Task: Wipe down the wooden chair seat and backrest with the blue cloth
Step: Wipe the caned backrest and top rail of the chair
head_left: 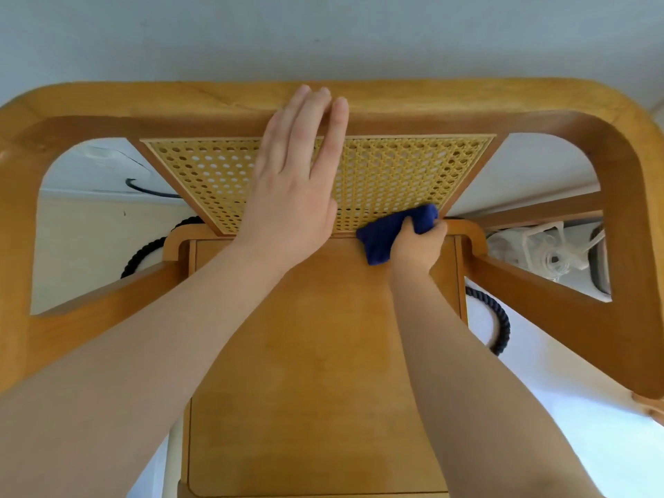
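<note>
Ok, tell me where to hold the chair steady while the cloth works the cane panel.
Hold the top rail of the backrest from the front, fingers over its rounded top edge, as the left hand does. It is broad and solid, unlike the cane panel, and clear of the cloth in the right hand.

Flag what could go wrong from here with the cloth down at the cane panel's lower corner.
1. The blue cloth, bunched in the right hand, may snag on the open weave of the cane panel.
2. Bunched this tight, it likely skips the seam where the panel meets the wooden seat.
3. The left hand lies flat with fingertips on the top rail; pressing there could tip the chair toward the wall.
</note>
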